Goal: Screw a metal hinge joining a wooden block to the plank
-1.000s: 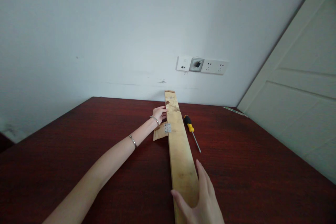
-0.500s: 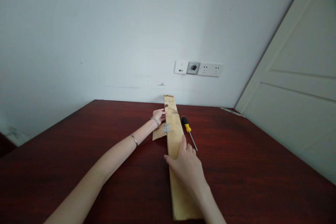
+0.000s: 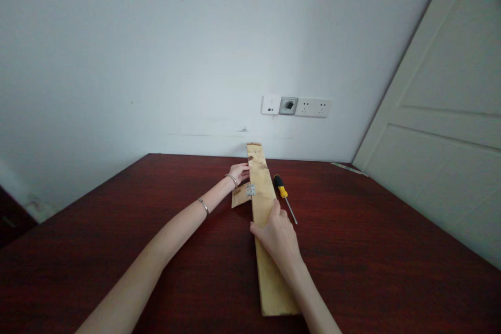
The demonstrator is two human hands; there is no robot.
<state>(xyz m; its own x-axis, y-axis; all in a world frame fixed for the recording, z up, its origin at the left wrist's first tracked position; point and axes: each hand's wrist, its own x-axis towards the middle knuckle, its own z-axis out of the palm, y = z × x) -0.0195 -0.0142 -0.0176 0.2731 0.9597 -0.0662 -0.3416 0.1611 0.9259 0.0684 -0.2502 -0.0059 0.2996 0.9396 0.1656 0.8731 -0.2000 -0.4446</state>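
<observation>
A long, pale wooden board runs away from me over the dark red table, its far end close to the wall. A metal hinge on its left edge joins it to a small piece of wood. My left hand grips the board's left edge beyond the hinge, some fingertips hidden behind the wood. Across the nearer half lies my right hand, its thumb at the left edge and its fingers at the right edge. A screwdriver with a black and yellow handle rests just right of the board.
The dark red table reaches to the white wall. Sockets and a switch plate are set in the wall. A white panelled door stands at the right. A thin strip lies at the back right corner.
My right hand has closed onto the board's edges, its thumb now against the left side. The view has shifted slightly. My left hand stays at the board's edge.
</observation>
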